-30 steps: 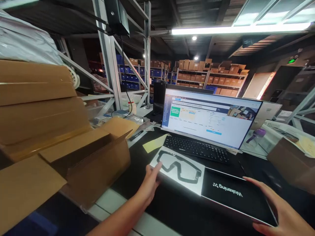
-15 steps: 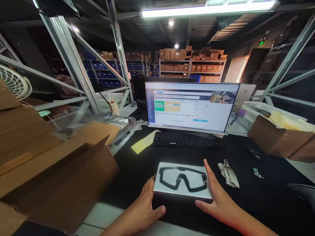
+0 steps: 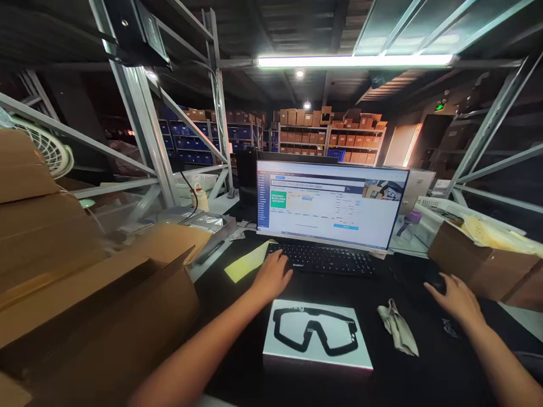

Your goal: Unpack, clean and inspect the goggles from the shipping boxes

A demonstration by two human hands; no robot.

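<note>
My left hand (image 3: 272, 276) rests at the left end of the black keyboard (image 3: 328, 261), fingers stretched over its keys. Over on the right, my right hand (image 3: 461, 301) is wrapped round a dark computer mouse (image 3: 438, 283), which it partly hides. A white box printed with black-framed glasses (image 3: 314, 334) lies flat on the black desk mat in front of me, touched by neither hand. Behind the keyboard stands a lit monitor (image 3: 314, 217) showing a software page with a small camera picture at its upper right.
A crumpled grey cloth (image 3: 399, 329) lies right of the white box. Yellow paper (image 3: 244, 267) sits beside the keyboard. An open cardboard box (image 3: 139, 305) takes up the left side; another carton (image 3: 479, 260) stands at the right. Metal posts frame the desk, with stocked shelves beyond.
Both hands have let go of the white box, which stays on the mat. My left hand has moved forward to the keyboard, my right hand out to the mouse. The view has tilted up.
</note>
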